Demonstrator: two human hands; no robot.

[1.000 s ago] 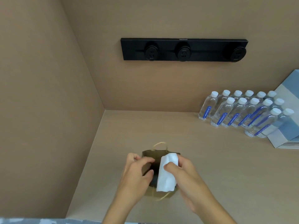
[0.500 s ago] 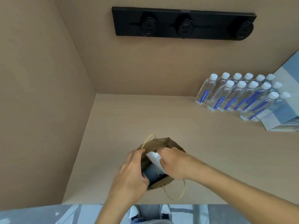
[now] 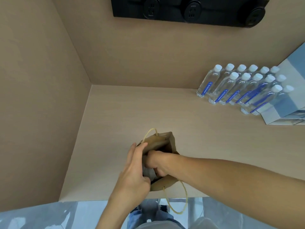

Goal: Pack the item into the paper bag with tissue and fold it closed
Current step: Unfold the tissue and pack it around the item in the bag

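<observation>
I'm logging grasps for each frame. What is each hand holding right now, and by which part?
The left hand grips the paper bag by its left rim. The right hand is plunged inside the bag; whether it holds anything cannot be told.

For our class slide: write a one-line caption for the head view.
Right hand reaches inside the brown paper bag while the left hand steadies its side.

— How are the hands placed?
— The left hand (image 3: 134, 172) is curled, its fingers (image 3: 140, 148) wrapped over something at the left. The right hand (image 3: 156, 164) reaches in from the right, forearm stretched across, wrist bent down, its fingers hidden.
</observation>
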